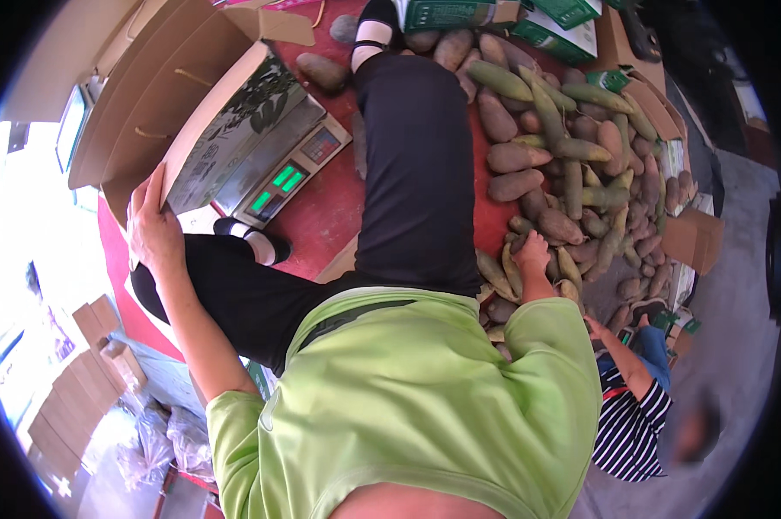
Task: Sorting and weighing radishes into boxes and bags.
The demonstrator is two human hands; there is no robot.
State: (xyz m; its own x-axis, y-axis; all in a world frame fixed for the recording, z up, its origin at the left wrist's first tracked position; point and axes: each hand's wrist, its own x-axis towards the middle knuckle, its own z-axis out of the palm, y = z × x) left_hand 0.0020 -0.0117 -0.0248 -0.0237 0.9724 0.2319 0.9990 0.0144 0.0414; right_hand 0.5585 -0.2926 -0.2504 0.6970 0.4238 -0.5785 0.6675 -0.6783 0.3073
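Observation:
At the left, my left hand (154, 227) grips the near edge of a cardboard box (226, 138) printed with dark leaves, its fingers bent over the edge. The box rests on a digital weighing scale (291, 177) with lit green displays. My right hand (531, 253) is down at the near left side of a big heap of vegetables, its fingers curled round a brownish root vegetable (518, 245) mostly hidden by them. Brown-red root vegetables (513, 157) and long green radishes (546, 112) make up the heap.
Red flooring (321, 203) lies under the scale. Green-and-white boxes (563, 35) and an open carton (695, 238) edge the heap. Another person in a striped shirt (633, 432) reaches in at the lower right. Plastic bags (187, 437) and flat cardboard (75, 406) are at the lower left.

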